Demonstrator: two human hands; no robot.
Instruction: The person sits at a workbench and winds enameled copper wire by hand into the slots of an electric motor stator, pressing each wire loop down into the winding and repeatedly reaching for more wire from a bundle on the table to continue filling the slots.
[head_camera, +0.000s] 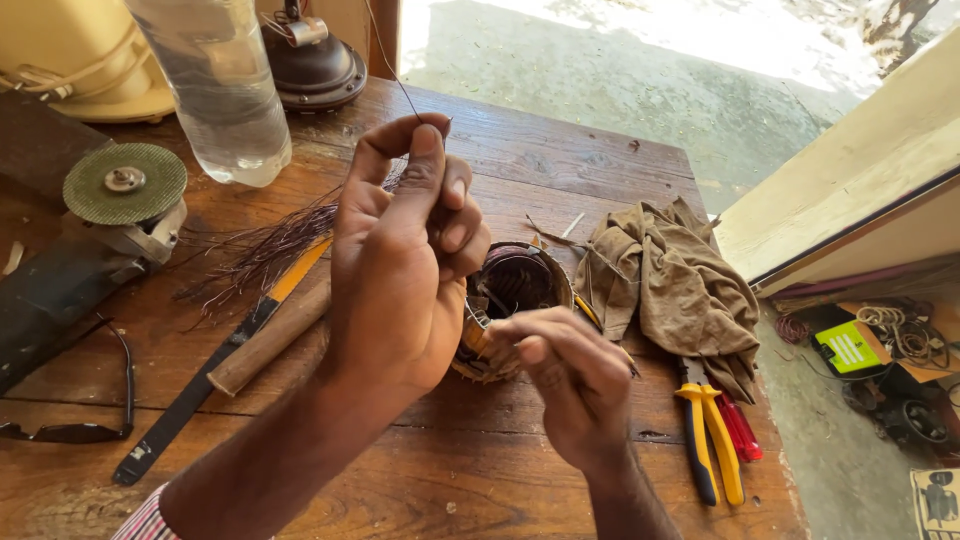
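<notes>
The left hand (405, 270) is lifting up in front of the view, thumb and forefinger pressing together on a thin wire (400, 85) that is running up and away from the fingertips toward the far edge of the wooden table (560, 150). The right hand (565, 375) is sitting lower and nearer, its fingers closing on the rim of a round motor winding (515, 285), though exactly what they are pinching there is hard to tell. The winding is lying just beyond the right hand and below the left, its open bore facing upward — so the wire's long axis is running from the winding up through the left hand's pinch and onward. The right hand is the nearer one to the winding; the left is holding the free run of wire above it.

To the left of the left hand, a tangle of loose copper strands (265, 250) is fanning across the wood, with a hammer handle (270, 335) and an angle grinder (110, 215) beyond. To the right of the right hand, a brown rag (670, 280) is lying crumpled — yellow-handled pliers (708, 440) are resting just below it.
</notes>
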